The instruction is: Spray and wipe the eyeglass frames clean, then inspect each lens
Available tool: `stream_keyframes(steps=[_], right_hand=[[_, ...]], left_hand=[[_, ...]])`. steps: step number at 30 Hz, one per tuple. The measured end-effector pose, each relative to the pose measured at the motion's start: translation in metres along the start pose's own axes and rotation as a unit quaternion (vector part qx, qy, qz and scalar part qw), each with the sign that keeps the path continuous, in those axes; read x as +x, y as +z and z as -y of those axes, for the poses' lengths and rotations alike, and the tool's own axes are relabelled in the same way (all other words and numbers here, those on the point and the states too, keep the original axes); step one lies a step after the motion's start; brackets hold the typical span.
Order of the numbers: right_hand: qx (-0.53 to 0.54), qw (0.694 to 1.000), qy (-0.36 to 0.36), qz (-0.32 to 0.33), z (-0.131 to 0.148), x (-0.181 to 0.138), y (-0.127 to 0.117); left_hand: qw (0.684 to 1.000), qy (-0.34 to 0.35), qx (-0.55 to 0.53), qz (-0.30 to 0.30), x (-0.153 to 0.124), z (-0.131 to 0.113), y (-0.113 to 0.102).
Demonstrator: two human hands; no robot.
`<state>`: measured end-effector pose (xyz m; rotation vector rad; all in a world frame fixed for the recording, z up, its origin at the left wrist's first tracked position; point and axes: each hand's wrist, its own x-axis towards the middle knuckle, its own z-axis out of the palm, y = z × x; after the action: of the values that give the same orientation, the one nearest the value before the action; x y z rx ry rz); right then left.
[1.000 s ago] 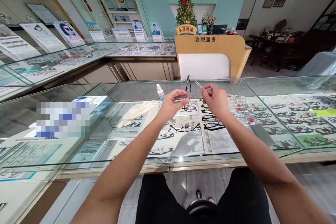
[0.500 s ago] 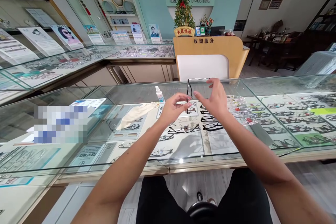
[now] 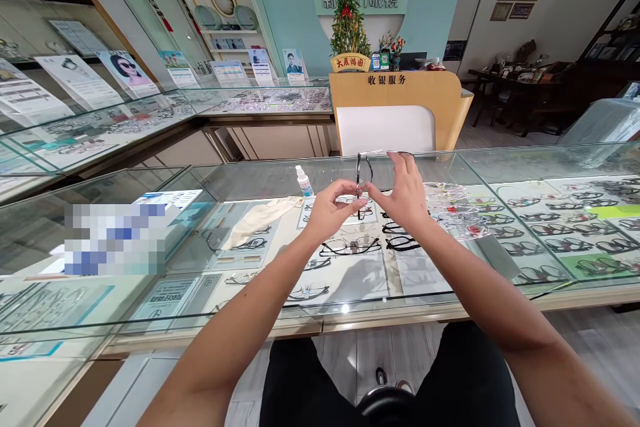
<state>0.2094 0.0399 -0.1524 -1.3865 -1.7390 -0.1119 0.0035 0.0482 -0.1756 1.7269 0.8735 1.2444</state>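
A pair of dark-framed eyeglasses (image 3: 359, 170) is held up on edge above the glass counter. My left hand (image 3: 334, 209) pinches its front between thumb and fingers. From the right, my right hand (image 3: 404, 195) reaches in, thumb at the middle of the frame and fingertips bent over the temple at the top; my fingers hide part of that temple. Under the glass below my hands lie several other eyeglasses (image 3: 350, 247). Left of my left hand, a white spray bottle (image 3: 304, 181) stands on the counter, near a cream cloth (image 3: 263, 220).
The glass display counter (image 3: 350, 310) runs across in front of me, with rows of frames (image 3: 570, 227) at right. Clear-lens glasses with coloured tags (image 3: 457, 210) lie beyond my right wrist. A wooden cashier desk (image 3: 400, 97) stands behind, and a blurred-out patch (image 3: 115, 239) covers papers at left.
My right hand has moved left and closed in on the eyeglasses; its thumb now meets the frame and its fingers the temple. My left hand keeps its hold, almost in place.
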Motion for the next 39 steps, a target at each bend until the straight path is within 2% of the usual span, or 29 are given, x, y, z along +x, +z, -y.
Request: stream_keyframes(steps=[14, 21, 25, 27, 30, 34, 39], right_hand=[[-0.033, 0.999, 0.002, 0.019, 0.001, 0.0, -0.005], [-0.067, 0.994, 0.026, 0.088, 0.001, -0.002, -0.001], [-0.053, 0.991, 0.03, 0.121, -0.001, -0.003, 0.001], [-0.014, 0.993, 0.022, 0.112, -0.002, -0.002, 0.001], [0.117, 0.988, 0.002, 0.1, 0.0, -0.001, -0.001], [0.261, 0.957, -0.001, 0.131, 0.006, -0.004, 0.001], [0.364, 0.917, 0.043, 0.16, 0.012, -0.01, 0.009]], left_hand=[[0.998, 0.019, 0.013, -0.054, 0.002, -0.006, -0.003], [0.992, 0.029, 0.004, -0.119, 0.004, -0.004, -0.006], [0.992, 0.038, -0.007, -0.121, 0.004, -0.004, -0.007], [0.993, 0.039, -0.007, -0.107, 0.003, -0.005, -0.008], [0.995, 0.037, -0.006, -0.089, 0.002, -0.007, -0.008], [0.996, 0.05, -0.033, -0.065, 0.002, -0.004, -0.006], [0.998, 0.045, -0.039, -0.009, -0.001, -0.002, -0.002]])
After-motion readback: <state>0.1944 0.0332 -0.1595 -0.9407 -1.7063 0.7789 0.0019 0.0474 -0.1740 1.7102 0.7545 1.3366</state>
